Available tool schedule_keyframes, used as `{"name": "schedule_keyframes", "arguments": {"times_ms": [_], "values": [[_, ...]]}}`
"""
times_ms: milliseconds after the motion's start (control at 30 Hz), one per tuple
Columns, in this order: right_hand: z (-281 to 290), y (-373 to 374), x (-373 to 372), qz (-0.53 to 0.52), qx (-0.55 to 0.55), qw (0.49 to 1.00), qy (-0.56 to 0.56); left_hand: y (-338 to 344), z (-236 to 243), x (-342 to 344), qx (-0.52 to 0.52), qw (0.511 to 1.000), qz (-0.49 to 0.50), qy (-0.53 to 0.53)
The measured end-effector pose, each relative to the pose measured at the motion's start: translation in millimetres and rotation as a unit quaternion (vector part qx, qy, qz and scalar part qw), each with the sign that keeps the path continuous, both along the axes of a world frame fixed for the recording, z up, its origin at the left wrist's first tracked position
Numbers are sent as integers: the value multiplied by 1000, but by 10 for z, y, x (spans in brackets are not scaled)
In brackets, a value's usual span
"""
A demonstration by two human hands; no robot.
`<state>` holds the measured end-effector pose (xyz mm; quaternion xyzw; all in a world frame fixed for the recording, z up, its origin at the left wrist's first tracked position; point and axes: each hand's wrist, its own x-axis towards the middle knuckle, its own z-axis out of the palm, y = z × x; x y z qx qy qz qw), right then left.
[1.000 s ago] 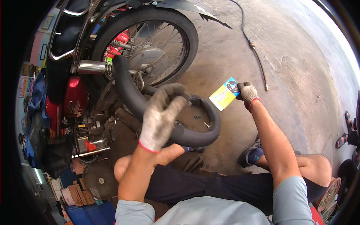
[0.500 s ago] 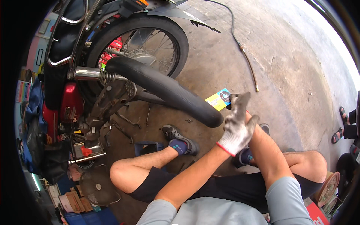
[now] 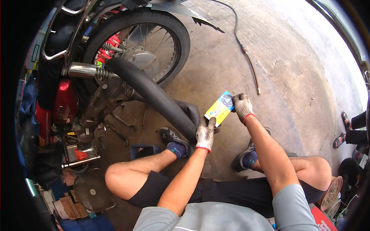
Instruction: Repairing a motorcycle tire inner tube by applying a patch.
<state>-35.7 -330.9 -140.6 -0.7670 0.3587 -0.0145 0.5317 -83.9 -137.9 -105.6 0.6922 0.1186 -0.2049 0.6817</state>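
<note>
Light pressure was advisable on the box clamped in the right hand; left hand closure was indeterminable.

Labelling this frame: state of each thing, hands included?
Yellow-and-blue box: held; open or shut unclear
Right hand: gloved, gripping the box's blue end
Left hand: gloved, fingers at the box's yellow end
Black rubber tube: rounded along near stretch
Spoked wheel: tyre fitted
Hose: lying on floor, near end unconnected
</note>
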Motion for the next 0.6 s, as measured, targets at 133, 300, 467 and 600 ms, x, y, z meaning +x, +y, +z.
{"name": "schedule_keyframes", "arguments": {"times_ms": [133, 300, 467, 600], "values": [[-1, -75, -112, 83, 54, 995, 24, -18, -160, -3, 71, 997, 22, 20], [-84, -285, -158, 63, 83, 994, 20, 15, -412, -11, 62, 994, 43, 81], [-375, -488, -258, 0, 74, 997, 22, 76, -691, -43, 53, 992, 21, 108], [-643, -668, -396, -2, 12, 996, 92, 19, -903, -36, 126, 986, -24, 104]]}}
